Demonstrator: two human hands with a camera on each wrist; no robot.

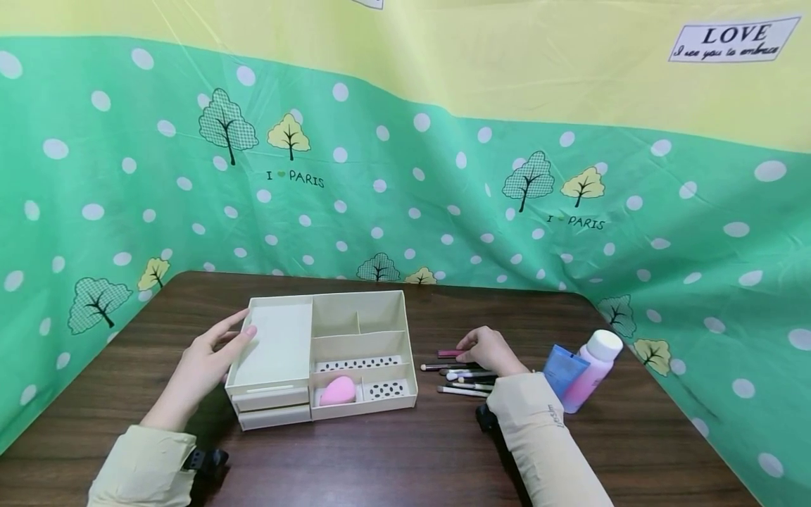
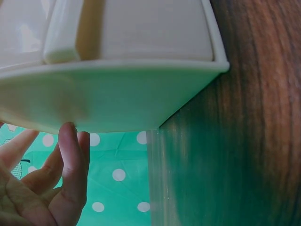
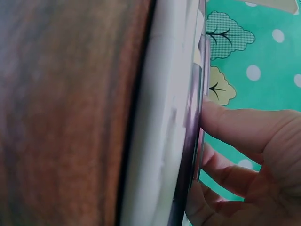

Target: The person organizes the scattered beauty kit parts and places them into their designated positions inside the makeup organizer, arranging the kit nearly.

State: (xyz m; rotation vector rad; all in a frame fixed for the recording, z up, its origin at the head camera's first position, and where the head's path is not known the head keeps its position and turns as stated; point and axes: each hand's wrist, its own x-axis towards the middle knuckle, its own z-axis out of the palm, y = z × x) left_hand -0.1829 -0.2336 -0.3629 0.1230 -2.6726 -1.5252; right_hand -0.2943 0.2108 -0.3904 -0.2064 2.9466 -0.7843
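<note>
Pinching, as it seems, a thin pink stick (image 1: 448, 353), the right hand (image 1: 488, 350) has its thumb on one side and fingertips on the other; the wrist view is close and blurred, so how firm that hold is I cannot tell. The stick lies right at the fingertips, at the far edge of a loose pile of makeup brushes (image 1: 462, 391), which reach toward the near side beneath and beside the hand. The left hand (image 1: 205, 362) has its fingers apart and nearly straight, with the thumb over the left rim of a cream organizer (image 1: 272, 345) and the other fingers at its outer left wall.

The organizer stands to the left of the pile, well apart from the pinching fingers. Judging by how things lie, the sorting looks barely begun: a pink sponge (image 1: 338, 390) sits in a near compartment, while the other compartments on the right show nothing in them. Left outside are the stick, the brushes and, to the right of the right hand, a blue tube (image 1: 562, 369) beside a pink bottle (image 1: 586, 384) with a white cap. All stand or lie on a dark wooden table (image 1: 393, 465), before a green and yellow curtain (image 1: 380, 162).
</note>
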